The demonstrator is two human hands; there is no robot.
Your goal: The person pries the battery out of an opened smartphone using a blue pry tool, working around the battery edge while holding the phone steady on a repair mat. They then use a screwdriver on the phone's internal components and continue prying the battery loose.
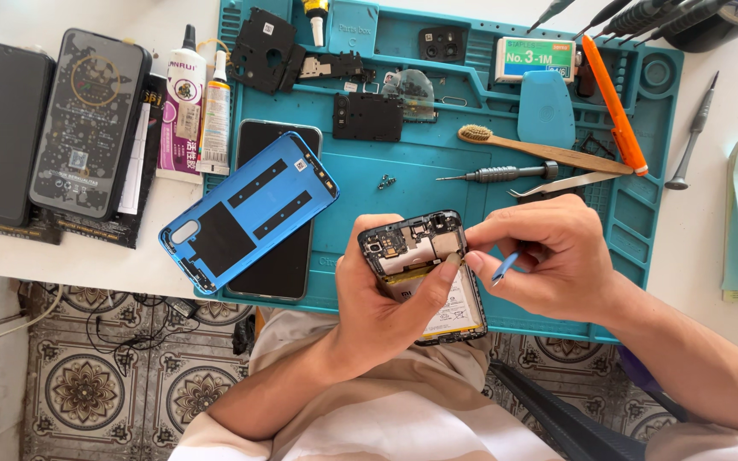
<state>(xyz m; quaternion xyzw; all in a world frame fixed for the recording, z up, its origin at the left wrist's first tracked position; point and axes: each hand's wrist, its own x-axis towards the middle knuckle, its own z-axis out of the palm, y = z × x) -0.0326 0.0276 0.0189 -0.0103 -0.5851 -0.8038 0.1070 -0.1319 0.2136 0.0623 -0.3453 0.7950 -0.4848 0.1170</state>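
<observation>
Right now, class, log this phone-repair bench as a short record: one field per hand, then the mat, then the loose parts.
left hand: holds the opened phone, thumb on its board
right hand: pinches at the phone's top edge, small blue tool between the fingers
mat: teal work mat under both hands
loose parts: blue back cover lying on a dark phone at the mat's left; screwdriver, wooden brush, orange pen-like tool, tweezers

- Bare teal mat (403, 175) at 12 o'clock of the opened phone (424, 273): open passage.
- Blue back cover (249, 209) blocks 9 o'clock.
- Screwdriver (497, 173), tweezers (561, 183) and brush (540, 149) bar 1 o'clock.
</observation>
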